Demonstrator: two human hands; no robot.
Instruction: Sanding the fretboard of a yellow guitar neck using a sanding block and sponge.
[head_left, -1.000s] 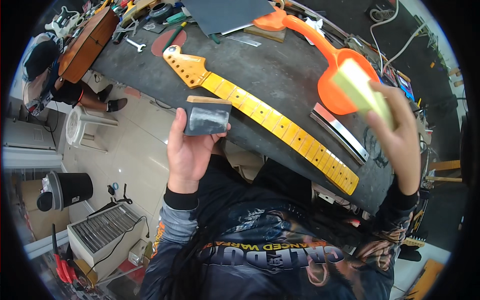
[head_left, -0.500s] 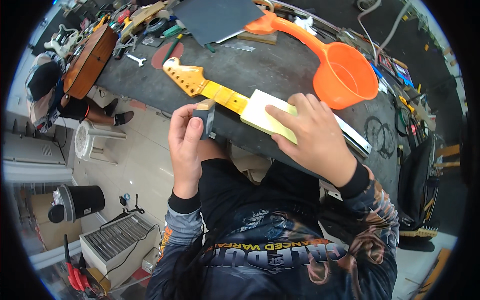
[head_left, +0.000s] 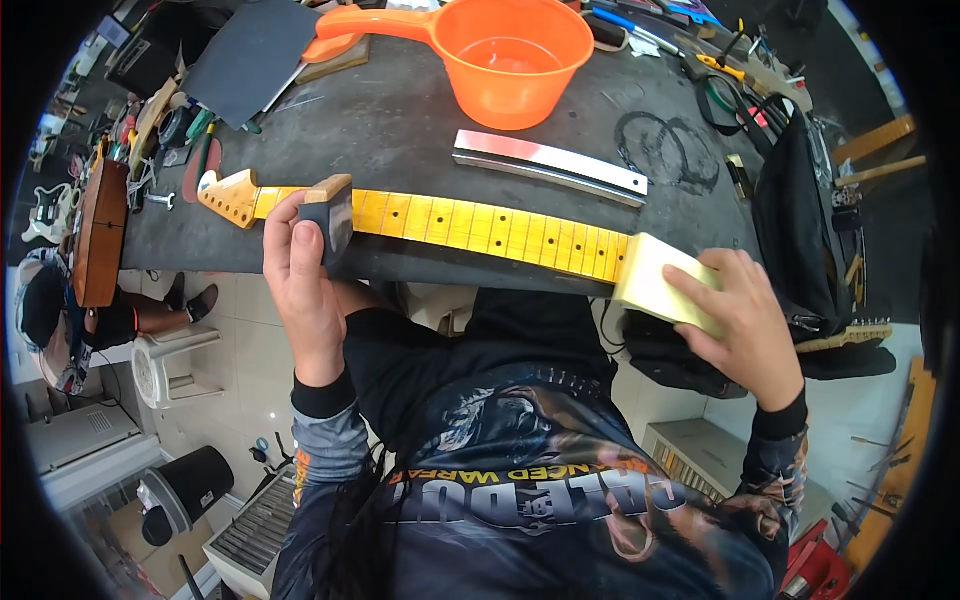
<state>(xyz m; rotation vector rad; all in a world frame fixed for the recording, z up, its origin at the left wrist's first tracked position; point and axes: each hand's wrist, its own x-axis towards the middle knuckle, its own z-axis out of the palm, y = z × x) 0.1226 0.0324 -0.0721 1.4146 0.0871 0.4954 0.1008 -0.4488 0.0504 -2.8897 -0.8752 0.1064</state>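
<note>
Glossy yellow wooden guitar neck lies along the near edge of the dark grey desk; left grip closed on a black-faced wooden block partly hiding it; behind, an orange plastic dipper and a silver metal bar; right grip clasping a pale yellow rectangular block at the neck's right end

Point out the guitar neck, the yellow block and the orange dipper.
Guitar neck (head_left: 455, 222), head view: fretted face.
Yellow block (head_left: 648, 275), head view: upper face.
Orange dipper (head_left: 508, 106), head view: outer wall.

Glossy wooden guitar neck; smooth plastic dipper.
</note>
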